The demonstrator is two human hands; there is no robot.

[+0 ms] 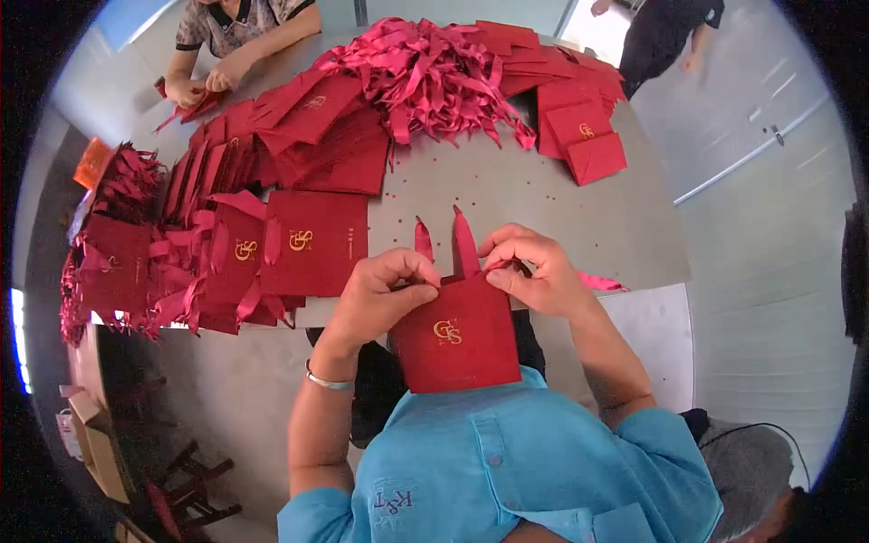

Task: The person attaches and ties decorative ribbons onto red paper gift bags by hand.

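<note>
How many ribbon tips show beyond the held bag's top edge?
2: one ribbon tip nearest the left hand, another ribbon tip nearest the right hand; the hands may hide more.

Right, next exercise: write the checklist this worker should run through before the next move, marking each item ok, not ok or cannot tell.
1. Left hand on one top corner of the bag: ok, thumb in front.
2. Right hand on the other top corner: ok, thumb over it.
3. Ribbon ends showing: ok, two pointed ends extend past the bag's top.
4. Knots inside: cannot tell, the bag's inside is hidden.
5. Table free of specks: not ok, small red ones are scattered on it.
6. Spare ribbons at hand: ok, heaped across the table.
</note>
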